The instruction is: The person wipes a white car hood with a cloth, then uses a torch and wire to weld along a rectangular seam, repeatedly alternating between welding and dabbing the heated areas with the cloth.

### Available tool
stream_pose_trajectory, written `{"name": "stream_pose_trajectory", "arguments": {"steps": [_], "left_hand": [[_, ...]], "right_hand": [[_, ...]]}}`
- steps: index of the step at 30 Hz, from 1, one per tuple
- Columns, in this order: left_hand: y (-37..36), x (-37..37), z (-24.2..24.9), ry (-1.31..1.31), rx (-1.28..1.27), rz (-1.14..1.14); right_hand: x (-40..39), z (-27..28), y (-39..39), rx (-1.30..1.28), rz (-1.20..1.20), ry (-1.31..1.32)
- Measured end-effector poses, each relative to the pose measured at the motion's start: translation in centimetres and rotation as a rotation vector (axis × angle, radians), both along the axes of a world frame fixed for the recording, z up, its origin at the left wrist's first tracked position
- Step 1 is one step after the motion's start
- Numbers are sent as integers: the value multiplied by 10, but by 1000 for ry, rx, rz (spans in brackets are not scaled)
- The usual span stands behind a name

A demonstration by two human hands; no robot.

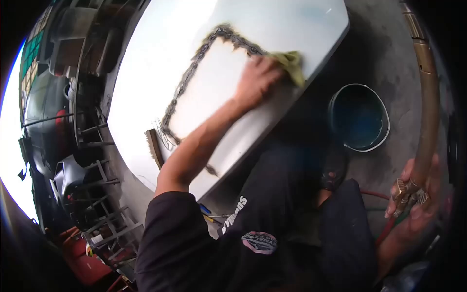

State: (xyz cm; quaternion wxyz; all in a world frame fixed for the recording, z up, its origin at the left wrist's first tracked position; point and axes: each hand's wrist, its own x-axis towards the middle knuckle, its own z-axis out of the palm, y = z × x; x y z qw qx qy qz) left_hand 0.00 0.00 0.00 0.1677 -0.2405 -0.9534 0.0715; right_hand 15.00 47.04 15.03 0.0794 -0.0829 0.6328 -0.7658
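My left hand (260,80) presses a yellow-green cloth (292,67) onto a white panel (219,87), near its right edge. The hand is slightly blurred. Under and beside the cloth runs a dark, scorched weld line (194,65), which bends round a pale patch of the panel. My right hand (421,204), at the far right, is wrapped round the brass-coloured torch (425,97) near its valves. The torch points up, away from the panel. A wire brush (154,148) lies on the panel's left part, by some thin wire (165,136).
A round bucket (360,117) of dark liquid stands on the floor right of the panel. Red hose (374,194) runs toward the torch. Metal stands (104,219) and a dark car (46,117) are at the left. Tools (211,218) lie below the panel.
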Motion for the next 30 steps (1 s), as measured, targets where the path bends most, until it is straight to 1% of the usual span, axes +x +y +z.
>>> {"name": "stream_pose_trajectory", "arguments": {"steps": [1,2,3,4,5,6,7,8,9,11,13,14,15,16,18,19,20,21,22,23,25,26,27,28,29,30], "left_hand": [[6,6,-8,-16,24,1],[-25,-21,-44,29,443,167],[-95,-49,-18,28,364,349],[-120,-54,-5,107,486,465],[-114,-47,20,-30,875,662],[-126,-48,27,-56,867,726],[-128,-39,41,32,842,651],[-116,-23,62,69,809,620],[-119,-11,65,45,884,584],[-102,24,79,50,899,542],[-86,57,80,108,904,418],[-71,75,80,91,908,410],[-63,91,70,73,895,442],[-58,107,59,-8,882,460],[-40,134,35,-54,792,420],[-36,145,18,-151,780,400],[-38,157,8,-304,674,335],[-33,165,11,-360,599,250],[-29,175,20,-349,594,229],[-28,189,27,-299,551,326],[-48,215,33,-174,709,576],[-74,228,23,-26,645,709],[-95,240,14,134,476,790],[-123,252,13,216,336,821],[-133,256,32,85,488,952],[-159,262,19,122,324,1004]], "right_hand": [[4,6,-5,38,-87,11],[6,12,-8,80,-171,25],[4,-10,-21,10,-170,31],[4,-8,-21,14,-165,34],[2,-5,-18,29,-162,49],[2,-1,-14,41,-151,69],[2,0,-13,49,-152,74],[1,-1,-15,36,-157,82],[1,0,-16,24,-160,88],[0,3,-16,24,-136,71],[1,4,-13,23,-111,56],[1,3,-10,31,-90,58],[1,2,-8,41,-70,61],[1,3,-8,45,-60,69],[2,5,-9,115,-129,95],[4,5,1,114,-103,99],[4,6,17,179,-117,89],[1,6,21,232,-113,81],[-3,21,9,261,-96,95],[-7,20,22,224,-38,60],[-12,26,18,245,4,76],[-14,24,13,248,14,84],[-14,30,16,248,6,47],[-9,37,17,250,-27,32],[-6,44,5,310,-49,-15],[-3,47,-12,311,-65,8]]}}
